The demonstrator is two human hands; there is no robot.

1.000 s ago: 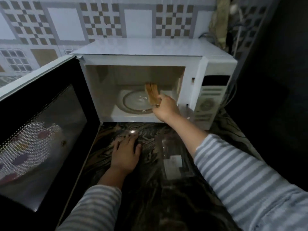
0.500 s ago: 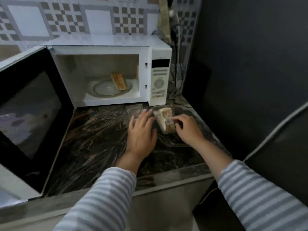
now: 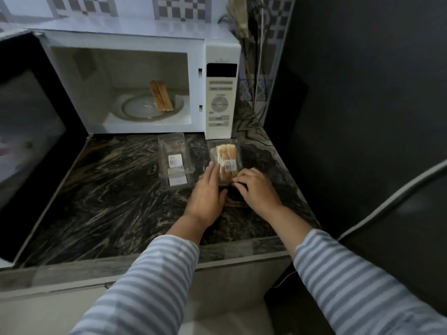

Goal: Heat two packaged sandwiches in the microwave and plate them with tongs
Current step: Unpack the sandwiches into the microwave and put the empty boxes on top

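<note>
A dark marbled counter [image 3: 108, 189] is filling the middle of the frame. At far left the microwave door [image 3: 31, 131] is hanging open; one sandwich [image 3: 160, 96] is sitting on the turntable [image 3: 135, 107] inside the microwave [image 3: 217, 54]. An empty clear package [image 3: 175, 163] is lying centre. The left hand [image 3: 208, 189], fingers extended, and right hand [image 3: 256, 187], fingers curled, are touching the packaged sandwich [image 3: 226, 158].

I see both hands on the packaged sandwich [image 3: 226, 162] on the dark marbled counter [image 3: 108, 189]: left hand [image 3: 207, 193] flat against its left side, right hand [image 3: 256, 189] curled at its near end. An empty clear package [image 3: 175, 163] lies just left. One unwrapped sandwich [image 3: 161, 96] stands on the turntable [image 3: 135, 108] inside the open microwave [image 3: 217, 56].
</note>
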